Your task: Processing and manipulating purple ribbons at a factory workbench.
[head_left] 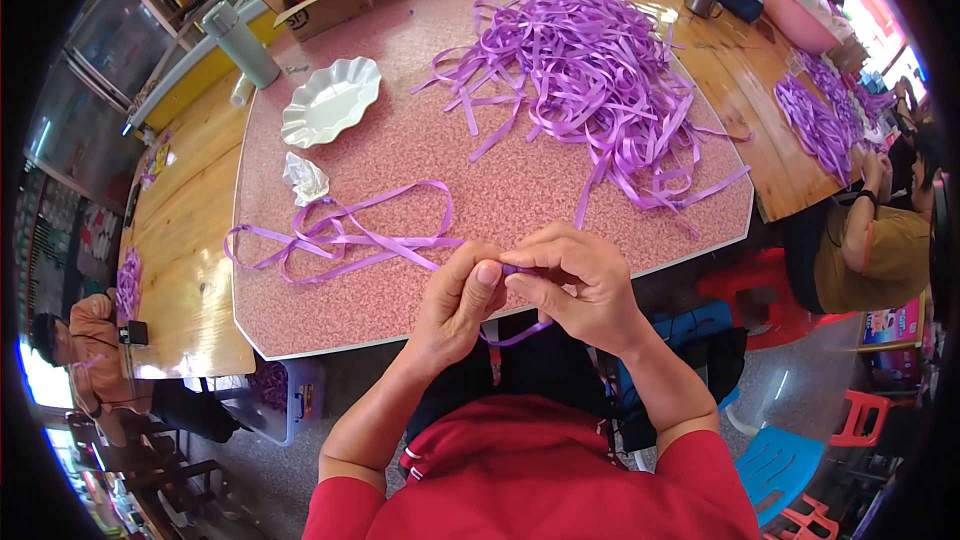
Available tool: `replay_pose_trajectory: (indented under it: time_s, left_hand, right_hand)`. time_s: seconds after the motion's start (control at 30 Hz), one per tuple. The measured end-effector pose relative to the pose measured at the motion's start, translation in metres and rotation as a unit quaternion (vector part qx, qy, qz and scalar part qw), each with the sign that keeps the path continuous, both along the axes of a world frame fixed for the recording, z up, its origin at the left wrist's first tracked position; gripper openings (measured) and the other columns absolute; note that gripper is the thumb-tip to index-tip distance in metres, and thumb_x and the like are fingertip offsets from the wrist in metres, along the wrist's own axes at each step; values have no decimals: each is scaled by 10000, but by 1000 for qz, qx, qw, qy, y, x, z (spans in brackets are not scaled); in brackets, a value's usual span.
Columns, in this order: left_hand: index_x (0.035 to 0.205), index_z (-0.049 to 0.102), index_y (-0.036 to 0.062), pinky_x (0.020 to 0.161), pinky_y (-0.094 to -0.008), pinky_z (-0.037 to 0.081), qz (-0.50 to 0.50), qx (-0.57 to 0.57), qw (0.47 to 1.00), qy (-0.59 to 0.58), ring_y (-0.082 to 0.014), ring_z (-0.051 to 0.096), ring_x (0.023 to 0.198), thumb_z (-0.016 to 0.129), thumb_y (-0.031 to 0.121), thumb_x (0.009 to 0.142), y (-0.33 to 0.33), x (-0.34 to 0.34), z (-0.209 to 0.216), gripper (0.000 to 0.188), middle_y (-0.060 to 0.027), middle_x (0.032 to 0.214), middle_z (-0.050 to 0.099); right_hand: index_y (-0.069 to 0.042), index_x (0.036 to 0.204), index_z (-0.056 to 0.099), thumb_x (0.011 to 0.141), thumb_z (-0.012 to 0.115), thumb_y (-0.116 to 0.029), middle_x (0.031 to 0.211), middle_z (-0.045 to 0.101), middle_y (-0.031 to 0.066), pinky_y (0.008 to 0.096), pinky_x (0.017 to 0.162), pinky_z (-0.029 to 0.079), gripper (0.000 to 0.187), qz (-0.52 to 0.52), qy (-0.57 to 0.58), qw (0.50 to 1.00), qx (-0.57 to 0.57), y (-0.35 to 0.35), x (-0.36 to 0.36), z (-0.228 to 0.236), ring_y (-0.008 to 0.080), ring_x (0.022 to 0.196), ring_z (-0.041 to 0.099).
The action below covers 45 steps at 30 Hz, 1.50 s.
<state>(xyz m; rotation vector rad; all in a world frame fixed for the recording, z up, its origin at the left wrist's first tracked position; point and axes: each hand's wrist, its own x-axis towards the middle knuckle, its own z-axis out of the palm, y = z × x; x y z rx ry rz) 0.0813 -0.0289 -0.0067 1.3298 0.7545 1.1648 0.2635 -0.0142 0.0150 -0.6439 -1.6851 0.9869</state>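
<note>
My left hand (457, 295) and my right hand (577, 283) meet above the near edge of the pink speckled table (400, 165). Both are closed, pinching a purple ribbon (400, 243) between their fingertips. One length of it runs left from my fingers and lies in loose loops on the table. Another bit hangs below my hands toward my lap. What the fingertips cover on the ribbon is mostly hidden. Beyond my right hand spreads a big tangled heap of purple ribbons (590, 70).
A crumpled white tissue (305, 180) and a scalloped white dish (333, 102) lie left of centre. Farther back stand a grey-green bottle (240, 45) and a cardboard box (325, 0). People sit at both sides, with more purple ribbons (812, 125) at the right. Below stands a blue stool (780, 470).
</note>
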Motion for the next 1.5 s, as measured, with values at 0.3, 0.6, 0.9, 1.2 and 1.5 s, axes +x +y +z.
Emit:
replay_pose_trajectory:
  time_s: [0.3, 0.6, 0.9, 1.2, 1.5]
  left_hand:
    - [987, 570, 26, 535, -319, 380, 126, 294, 936, 148, -209, 485, 597, 491, 242, 1049, 4, -2, -12, 239, -85, 730, 502]
    - [977, 569, 11, 536, -275, 388, 90, 19, 991, -99, -101, 464, 633, 450, 249, 1071, -15, 18, -21, 282, -41, 812, 536]
    - [1061, 573, 10, 648, -250, 406, 167, 112, 980, 5, -88, 451, 751, 427, 264, 1081, -11, 22, -34, 294, -21, 882, 527]
    - [1013, 527, 51, 529, -222, 291, 39, 3, 987, -153, -43, 333, 609, 415, 307, 1083, 13, 10, 11, 288, 30, 764, 429]
    - [1027, 550, 33, 514, -222, 286, 52, 88, 985, -141, -53, 338, 587, 412, 323, 1084, 70, -20, 100, 326, 39, 704, 404]
  right_hand:
    - [3, 1037, 689, 884, 683, 61, 991, 645, 104, 205, 506, 491, 163, -1, 3, 999, -45, -11, -3, 6, 80, 659, 626]
    - [-4, 1033, 687, 868, 703, 45, 929, 660, 110, 237, 534, 511, 173, -64, -55, 960, 268, 6, -7, -1, 127, 671, 651]
    - [-2, 1059, 687, 932, 646, 16, 985, 638, 95, 200, 488, 471, 134, 24, 59, 994, -88, -7, -6, -6, 74, 631, 603]
    - [15, 1055, 670, 963, 636, -47, 915, 635, 59, 191, 475, 403, 116, 104, 146, 945, -275, 15, -11, 27, 52, 593, 545]
    - [7, 1046, 669, 944, 665, -38, 936, 621, 30, 202, 674, 423, 112, 131, 111, 981, -92, 77, -44, 114, 59, 795, 540]
